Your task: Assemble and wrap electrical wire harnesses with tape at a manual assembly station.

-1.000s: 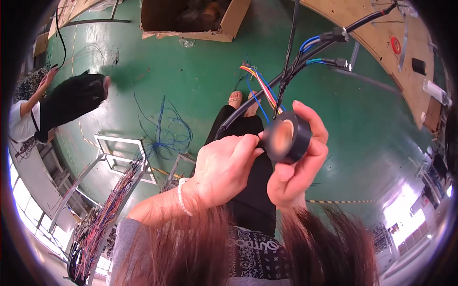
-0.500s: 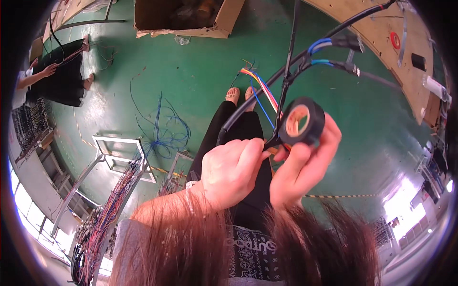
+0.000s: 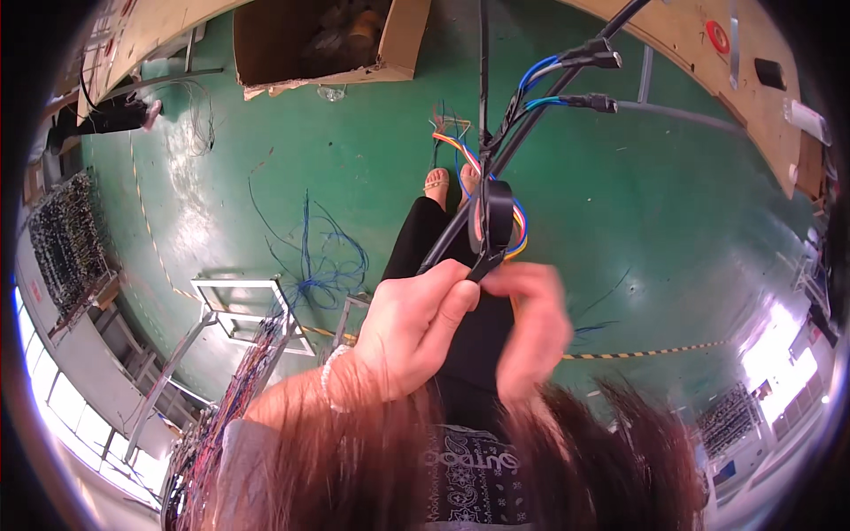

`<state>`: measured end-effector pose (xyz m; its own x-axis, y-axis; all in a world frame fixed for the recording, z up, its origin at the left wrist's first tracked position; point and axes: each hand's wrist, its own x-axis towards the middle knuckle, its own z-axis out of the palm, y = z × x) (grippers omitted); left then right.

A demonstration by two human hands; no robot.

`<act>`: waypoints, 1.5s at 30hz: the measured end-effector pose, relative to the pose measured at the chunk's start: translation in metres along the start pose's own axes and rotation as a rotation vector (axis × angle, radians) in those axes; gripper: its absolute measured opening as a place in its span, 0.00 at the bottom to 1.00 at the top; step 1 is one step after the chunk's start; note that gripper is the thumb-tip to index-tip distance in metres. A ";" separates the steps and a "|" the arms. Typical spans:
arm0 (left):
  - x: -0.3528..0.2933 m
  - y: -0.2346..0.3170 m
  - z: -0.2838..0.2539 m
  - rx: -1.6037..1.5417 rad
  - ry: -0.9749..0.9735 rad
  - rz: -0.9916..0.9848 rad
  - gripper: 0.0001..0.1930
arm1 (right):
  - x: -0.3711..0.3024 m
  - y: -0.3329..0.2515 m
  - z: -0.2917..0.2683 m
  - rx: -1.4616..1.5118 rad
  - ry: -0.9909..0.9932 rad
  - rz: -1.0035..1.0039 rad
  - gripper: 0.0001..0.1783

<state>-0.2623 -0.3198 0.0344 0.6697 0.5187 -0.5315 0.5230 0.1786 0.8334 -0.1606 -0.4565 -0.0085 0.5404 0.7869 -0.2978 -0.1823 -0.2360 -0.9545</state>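
Observation:
My left hand [image 3: 412,323] is closed on a black-taped wire harness [image 3: 484,159], thumb and forefinger pinching its lower end. Against the harness just above my fingers is a roll of black tape [image 3: 500,217], turned nearly edge-on. My right hand [image 3: 536,323] is smeared by motion. Its curled fingers reach in beside the harness below the roll, and their tips are hidden. Loose coloured wires [image 3: 520,232] curve out past the roll. Two branches with blue wires end in black connectors, an upper connector [image 3: 602,58] and a lower connector [image 3: 602,103].
An open cardboard box [image 3: 328,84] stands on the green floor ahead. Wooden boards [image 3: 682,53] run along the far right, with a red tape roll [image 3: 717,37]. Blue wires [image 3: 310,274] lie at left near a white metal frame [image 3: 248,288]. Bundled wires [image 3: 235,389] hang at lower left.
The tape roll has moved left against the harness and turned from face-on to edge-on. My right hand is now below it. The harness has shifted left; the person at left is mostly out of view.

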 end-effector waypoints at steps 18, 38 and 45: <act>0.010 0.006 -0.015 0.403 -0.071 0.131 0.06 | 0.008 0.022 0.022 0.620 -0.055 0.296 0.51; 0.005 0.002 -0.023 0.018 -0.212 -0.079 0.11 | 0.070 0.017 0.051 0.893 -0.006 0.224 0.44; 0.007 0.015 -0.021 0.116 -0.226 -0.087 0.11 | 0.066 0.056 0.021 0.873 -0.386 0.135 0.53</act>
<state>-0.2608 -0.2957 0.0468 0.7137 0.3034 -0.6313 0.6318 0.1103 0.7673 -0.1523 -0.4055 -0.0817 0.1911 0.9545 -0.2291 -0.8543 0.0468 -0.5177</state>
